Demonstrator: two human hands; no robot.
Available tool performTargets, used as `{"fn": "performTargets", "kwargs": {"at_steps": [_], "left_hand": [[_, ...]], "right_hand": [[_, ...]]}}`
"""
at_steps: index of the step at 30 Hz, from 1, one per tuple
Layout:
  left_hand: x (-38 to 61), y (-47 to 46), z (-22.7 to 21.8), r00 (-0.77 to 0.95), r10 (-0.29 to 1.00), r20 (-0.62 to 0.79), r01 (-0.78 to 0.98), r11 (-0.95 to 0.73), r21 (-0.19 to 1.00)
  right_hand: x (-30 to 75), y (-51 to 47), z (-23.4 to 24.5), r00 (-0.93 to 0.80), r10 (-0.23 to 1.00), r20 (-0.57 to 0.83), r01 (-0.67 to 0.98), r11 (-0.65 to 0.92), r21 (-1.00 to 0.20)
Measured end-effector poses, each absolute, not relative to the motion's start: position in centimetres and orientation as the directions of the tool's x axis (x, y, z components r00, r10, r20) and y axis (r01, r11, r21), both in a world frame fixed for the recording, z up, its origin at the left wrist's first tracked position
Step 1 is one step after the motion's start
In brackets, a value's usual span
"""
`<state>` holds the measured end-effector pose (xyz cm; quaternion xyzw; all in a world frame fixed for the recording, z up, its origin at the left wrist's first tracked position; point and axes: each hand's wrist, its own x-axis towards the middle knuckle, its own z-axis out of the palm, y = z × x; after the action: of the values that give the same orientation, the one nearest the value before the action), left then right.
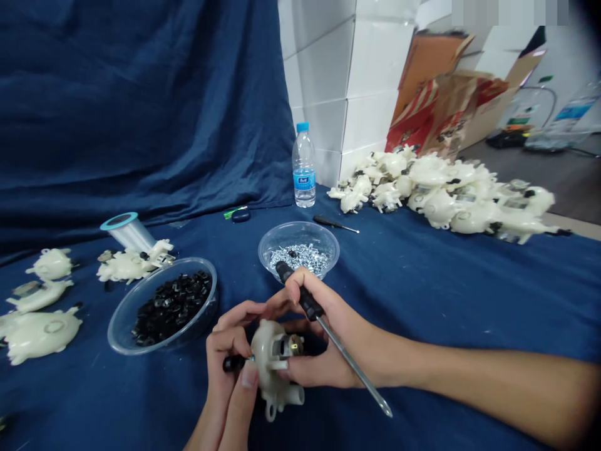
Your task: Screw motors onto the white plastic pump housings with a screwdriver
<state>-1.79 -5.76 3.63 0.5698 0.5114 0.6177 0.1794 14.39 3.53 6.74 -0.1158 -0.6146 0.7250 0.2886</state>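
Note:
Both my hands hold a cream plastic pump housing (268, 388), tilted, with a metal piece in its right side. My left hand (235, 351) is closed at its left side; between thumb and forefinger shows a small shiny screw (252, 358), next to a black piece (233, 363). How firmly those fingertips grip the screw, I cannot tell. My right hand (333, 338) grasps the housing from the right, its thumb along the metal piece. A black-handled screwdriver (310, 305) is tucked in that same hand, its tip pointing down and to the right.
A clear bowl of screws (328, 241) stands just beyond my hands, a bowl of black clips (115, 341) to the left. Another screwdriver (328, 222) and a water bottle (304, 166) are behind. More housings lie left (42, 335) and in a heap (432, 172) at the right.

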Motion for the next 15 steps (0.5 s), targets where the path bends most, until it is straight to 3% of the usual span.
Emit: {"fn": "performTargets", "kwargs": {"at_steps": [15], "left_hand": [[-1.9,-7.4,3.9,-0.313,0.815,0.488,0.366,-0.371,0.854]], "right_hand": [[14.7,3.6,6.3,-0.813,0.548,0.198,-0.317,-0.130,-0.939]]}}
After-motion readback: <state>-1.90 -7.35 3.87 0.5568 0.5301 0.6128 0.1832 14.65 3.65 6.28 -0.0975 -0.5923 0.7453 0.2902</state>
